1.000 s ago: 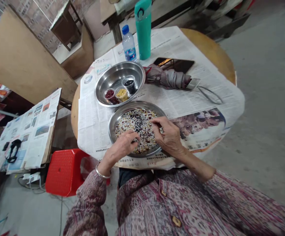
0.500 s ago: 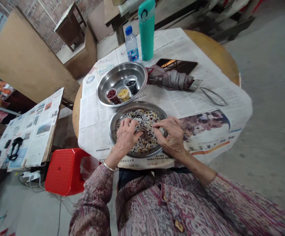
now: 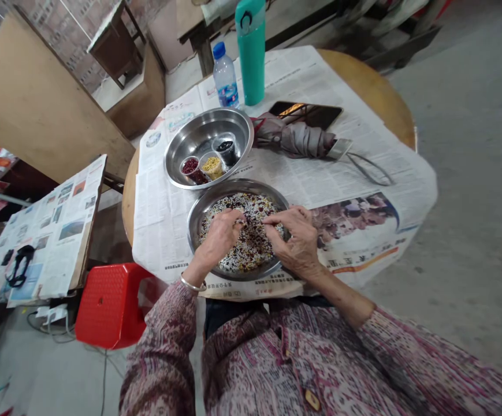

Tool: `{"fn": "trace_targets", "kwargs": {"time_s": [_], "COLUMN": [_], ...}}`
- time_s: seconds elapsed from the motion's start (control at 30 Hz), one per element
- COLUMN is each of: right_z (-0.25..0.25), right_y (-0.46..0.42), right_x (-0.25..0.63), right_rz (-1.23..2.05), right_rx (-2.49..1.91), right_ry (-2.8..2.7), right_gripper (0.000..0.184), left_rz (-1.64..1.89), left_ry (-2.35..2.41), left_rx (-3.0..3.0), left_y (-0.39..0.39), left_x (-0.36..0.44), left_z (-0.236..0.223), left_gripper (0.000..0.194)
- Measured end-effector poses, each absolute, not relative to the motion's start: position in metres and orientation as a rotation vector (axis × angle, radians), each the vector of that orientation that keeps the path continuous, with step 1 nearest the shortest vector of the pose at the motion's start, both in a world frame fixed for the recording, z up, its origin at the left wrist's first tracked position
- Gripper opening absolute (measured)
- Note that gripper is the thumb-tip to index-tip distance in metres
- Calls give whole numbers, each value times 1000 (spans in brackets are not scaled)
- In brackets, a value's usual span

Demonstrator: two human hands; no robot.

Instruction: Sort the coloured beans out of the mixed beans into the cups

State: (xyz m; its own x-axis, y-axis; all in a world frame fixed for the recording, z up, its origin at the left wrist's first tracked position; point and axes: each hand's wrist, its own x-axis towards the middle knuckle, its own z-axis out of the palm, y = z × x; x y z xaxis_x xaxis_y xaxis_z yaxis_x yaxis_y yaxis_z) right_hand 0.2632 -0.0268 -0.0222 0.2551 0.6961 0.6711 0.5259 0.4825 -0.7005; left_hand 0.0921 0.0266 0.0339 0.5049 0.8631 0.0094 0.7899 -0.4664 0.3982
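Observation:
A steel basin [image 3: 195, 211] on the newspaper-covered table holds mixed white grains with dark, red and yellow beans [image 3: 251, 248]. Over its left half is my left hand [image 3: 221, 236], fingers curled together in a pinch; whatever they hold is too small to see. My right hand [image 3: 296, 238] reaches over the right rim, thumb and forefinger tips pressed close, and I cannot make out what is between them. Behind stands a second steel basin [image 3: 185, 136] with three clear cups: red beans [image 3: 191, 167], yellow beans [image 3: 211, 166] and black beans [image 3: 225, 151].
A water bottle [image 3: 225, 78] and a teal flask [image 3: 251, 58] stand at the back of the table [image 3: 363, 75]. A folded grey umbrella [image 3: 296, 136] and a dark tablet-like slab [image 3: 320, 115] lie to the right. A red stool [image 3: 107, 303] is at lower left.
My left hand's spread fingers have drawn together into a pinch over the grains. My right hand has kept nearly the same pose. The whole view has shifted slightly.

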Motion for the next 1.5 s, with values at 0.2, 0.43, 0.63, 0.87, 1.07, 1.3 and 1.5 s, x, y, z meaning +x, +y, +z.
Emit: {"fn": "trace_targets", "kwargs": {"time_s": [0.2, 0.43, 0.63, 0.87, 1.07, 1.3, 1.5], "right_z": [-22, -23, -22, -22, -22, -19, -18], "right_y": [-27, -27, -28, -29, -28, -28, -28], "right_x": [263, 263, 264, 265, 265, 263, 262], "right_rz": [159, 180, 159, 212, 223, 222, 235], "right_rx": [-1139, -1153, -1135, -1169, -1162, -1164, -1163], "right_ry": [-1387, -1391, -1384, -1365, -1362, -1358, -1349], "right_gripper": [9, 9, 10, 9, 10, 10, 10], "left_rz": [417, 306, 451, 311, 214, 392, 278], "left_ry": [1643, 1767, 1444, 1344, 1324, 1487, 1424], "left_rx": [2377, 2322, 2289, 2501, 2455, 2294, 2233], "left_y": [8, -13, -11, -9, 18, 24, -18], "left_x": [50, 60, 87, 104, 110, 83, 61], "left_z": [38, 38, 29, 37, 35, 40, 49], "left_gripper": [10, 64, 26, 48, 33, 15, 13]}}
